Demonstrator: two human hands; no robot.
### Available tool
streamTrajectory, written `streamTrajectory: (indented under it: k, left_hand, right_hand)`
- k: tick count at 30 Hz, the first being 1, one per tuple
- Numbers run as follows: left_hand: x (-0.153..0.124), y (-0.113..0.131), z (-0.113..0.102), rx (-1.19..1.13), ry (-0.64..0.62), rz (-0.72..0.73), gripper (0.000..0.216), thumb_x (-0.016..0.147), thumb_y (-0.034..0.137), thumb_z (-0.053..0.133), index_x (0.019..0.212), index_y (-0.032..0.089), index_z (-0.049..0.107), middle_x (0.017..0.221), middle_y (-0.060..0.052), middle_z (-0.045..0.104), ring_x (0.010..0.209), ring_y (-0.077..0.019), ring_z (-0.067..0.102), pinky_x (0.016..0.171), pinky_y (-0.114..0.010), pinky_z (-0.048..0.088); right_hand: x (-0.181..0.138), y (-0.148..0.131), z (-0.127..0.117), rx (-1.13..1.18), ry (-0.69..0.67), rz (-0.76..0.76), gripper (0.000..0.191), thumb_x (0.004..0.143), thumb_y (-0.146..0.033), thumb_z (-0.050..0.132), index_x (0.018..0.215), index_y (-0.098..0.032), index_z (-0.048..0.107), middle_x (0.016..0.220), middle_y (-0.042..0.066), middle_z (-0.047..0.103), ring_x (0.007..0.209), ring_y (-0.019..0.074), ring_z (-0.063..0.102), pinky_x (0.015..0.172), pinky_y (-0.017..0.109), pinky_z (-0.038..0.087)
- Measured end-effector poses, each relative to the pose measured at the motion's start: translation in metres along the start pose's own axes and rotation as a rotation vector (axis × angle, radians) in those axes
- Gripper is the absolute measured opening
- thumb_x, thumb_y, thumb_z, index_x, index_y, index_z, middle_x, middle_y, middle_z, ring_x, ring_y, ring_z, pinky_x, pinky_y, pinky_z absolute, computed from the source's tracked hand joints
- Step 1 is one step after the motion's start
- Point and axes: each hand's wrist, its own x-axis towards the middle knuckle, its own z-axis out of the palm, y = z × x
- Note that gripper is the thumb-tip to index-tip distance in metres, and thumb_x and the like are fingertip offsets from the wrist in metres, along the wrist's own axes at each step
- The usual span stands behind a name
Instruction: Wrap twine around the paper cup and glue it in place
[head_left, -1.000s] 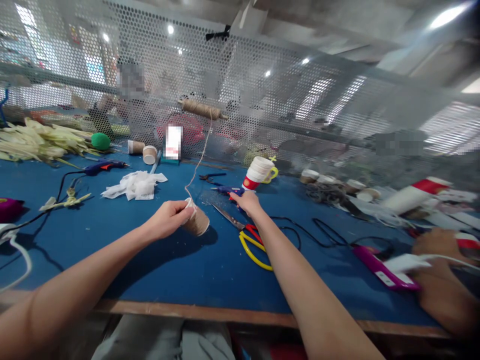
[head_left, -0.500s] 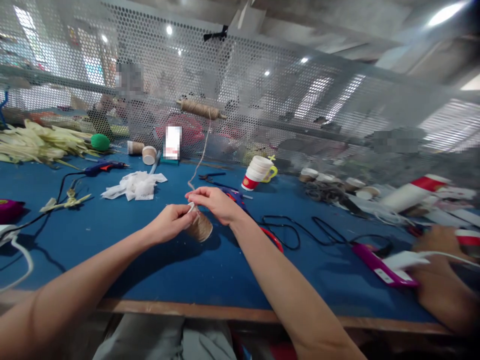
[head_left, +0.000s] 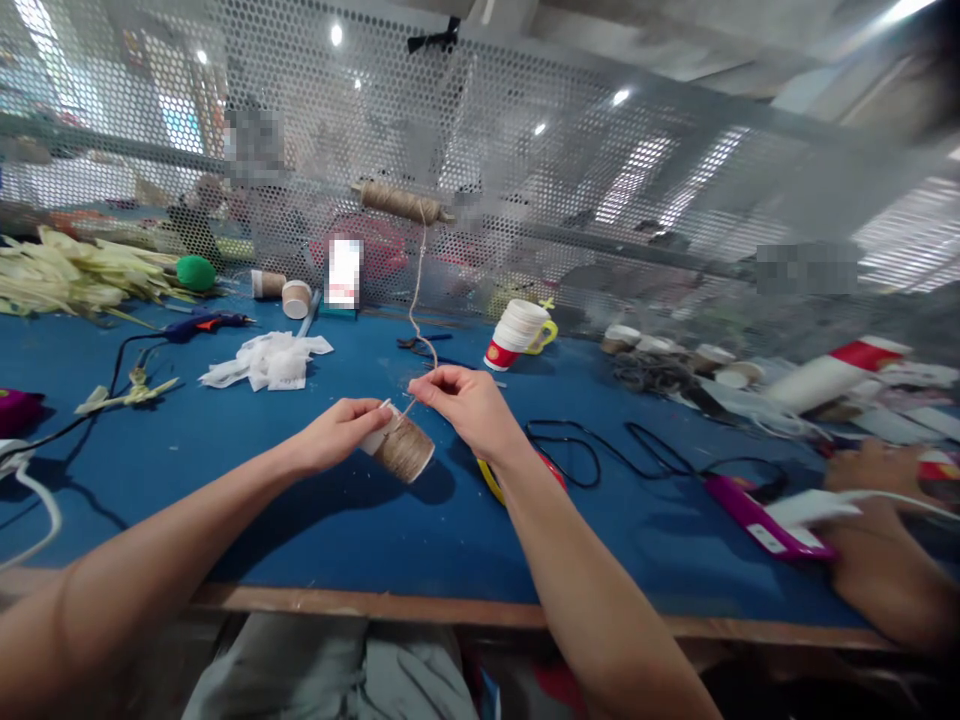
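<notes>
My left hand [head_left: 341, 432] is closed round the rim end of a twine-wrapped paper cup [head_left: 401, 450], held tilted just above the blue table [head_left: 315, 520]. My right hand [head_left: 465, 405] pinches the brown twine [head_left: 417, 300] right beside the cup's mouth. The twine runs up from my fingers to a spool [head_left: 397, 203] mounted on the mesh screen behind the table.
Yellow-handled scissors [head_left: 491, 478] lie under my right wrist. A stack of cups [head_left: 517, 336], white paper scraps [head_left: 266, 362], a blue glue gun [head_left: 202, 324] and black cables [head_left: 622, 450] lie around. Another person's hand [head_left: 874, 465] works at the right by a purple tool [head_left: 757, 512].
My right hand came back from the tools behind the cup, took the twine at the cup's mouth and has drawn it slightly rightwards. The left hand kept holding the cup.
</notes>
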Motion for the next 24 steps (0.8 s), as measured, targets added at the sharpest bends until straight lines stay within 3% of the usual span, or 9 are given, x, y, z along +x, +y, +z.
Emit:
streamTrajectory:
  k: [14,24]
  left_hand:
    - [0.001,-0.003,-0.002,-0.008,-0.020,0.056,0.037,0.075,0.045,0.043,0.081,0.011,0.057,0.068,-0.001,0.051,0.060,-0.0095,0.042,0.057,-0.020,0.033]
    - [-0.002,0.001,0.001,0.049,0.017,0.086,0.039,0.073,0.045,0.043,0.077,0.010,0.057,0.063,0.000,0.050,0.057,-0.0095,0.040,0.055,-0.021,0.035]
  right_hand:
    - [0.001,0.009,0.001,-0.102,0.002,0.022,0.022,0.065,-0.036,0.059,0.061,-0.015,0.058,0.057,-0.001,0.054,0.052,0.0083,0.044,0.055,0.023,0.036]
    - [0.002,0.013,0.004,-0.068,-0.068,0.044,0.022,0.065,-0.036,0.059,0.062,-0.014,0.058,0.060,0.000,0.057,0.054,0.0093,0.047,0.057,0.024,0.037]
